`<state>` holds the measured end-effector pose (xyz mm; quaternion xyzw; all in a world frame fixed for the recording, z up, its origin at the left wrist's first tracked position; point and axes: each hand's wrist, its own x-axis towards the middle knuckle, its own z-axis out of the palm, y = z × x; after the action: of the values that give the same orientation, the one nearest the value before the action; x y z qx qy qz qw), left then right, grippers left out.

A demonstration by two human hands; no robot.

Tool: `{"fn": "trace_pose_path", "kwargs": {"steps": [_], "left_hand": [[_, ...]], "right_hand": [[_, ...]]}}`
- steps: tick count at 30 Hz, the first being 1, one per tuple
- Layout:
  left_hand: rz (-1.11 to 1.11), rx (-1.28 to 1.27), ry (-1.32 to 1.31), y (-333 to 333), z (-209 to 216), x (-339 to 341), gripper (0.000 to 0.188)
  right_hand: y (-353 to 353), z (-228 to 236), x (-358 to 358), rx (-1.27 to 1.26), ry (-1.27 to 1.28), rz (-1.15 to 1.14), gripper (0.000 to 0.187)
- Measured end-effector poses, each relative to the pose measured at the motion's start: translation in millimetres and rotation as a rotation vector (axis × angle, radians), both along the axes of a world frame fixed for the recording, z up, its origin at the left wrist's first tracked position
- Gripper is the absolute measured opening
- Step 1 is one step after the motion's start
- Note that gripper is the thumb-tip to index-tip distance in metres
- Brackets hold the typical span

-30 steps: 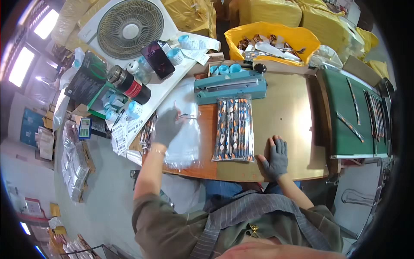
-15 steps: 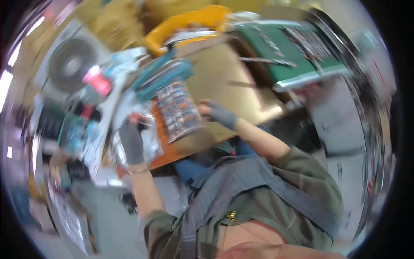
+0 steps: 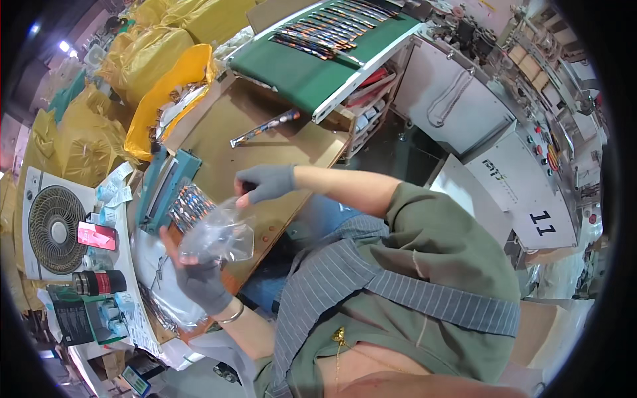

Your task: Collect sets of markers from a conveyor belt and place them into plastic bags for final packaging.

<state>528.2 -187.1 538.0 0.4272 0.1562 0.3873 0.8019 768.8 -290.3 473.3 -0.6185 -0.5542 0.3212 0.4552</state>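
Note:
A crumpled clear plastic bag (image 3: 222,233) is between my two hands over the near end of the table. My left hand (image 3: 202,282), in a grey fingerless glove, holds it from below left, the index finger reaching up along its side. With curled fingers, my right hand (image 3: 269,182), gloved the same way, pinches the upper edge. Just behind the bag lies a row of slim, colourfully patterned strips (image 3: 189,204), partly covered by it. Beside them stands a blue-green, long-bodied device (image 3: 166,189). One single patterned strip (image 3: 265,129) lies on the brown tabletop (image 3: 232,113).
A green conveyor belt (image 3: 292,73) at the far side carries several patterned strips. At left are a fan (image 3: 58,232), a pink phone (image 3: 97,235), a black flask (image 3: 99,283) and a pile of clear bags (image 3: 162,282). Yellow sacks (image 3: 142,60) and a white machine cabinet (image 3: 524,186) stand around.
The view has turned, and the earlier frame is blurred. My hands have come closer together, and the clear bag is now between them. The patterned strips sit left of my right hand in both.

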Motion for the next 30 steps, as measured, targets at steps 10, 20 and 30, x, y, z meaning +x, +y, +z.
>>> {"fn": "trace_pose_path", "kwargs": {"steps": [10,20,30], "left_hand": [[0.157,0.994,0.941,1.7,-59.8,101.6,0.032],[0.444,1.409,1.289,75.8,-229.4,174.7,0.072],[0.593,1.537,1.18,45.6,-160.8,164.0,0.06]], "right_hand": [[16.1,-21.5,54.2,-0.375,-0.77,-0.558,0.027],[-59.6,-165.7,-9.5,0.176,-0.76,-0.335,0.077],[-86.0,-128.0,3.2,0.045,-0.793,-0.216,0.059]]}}
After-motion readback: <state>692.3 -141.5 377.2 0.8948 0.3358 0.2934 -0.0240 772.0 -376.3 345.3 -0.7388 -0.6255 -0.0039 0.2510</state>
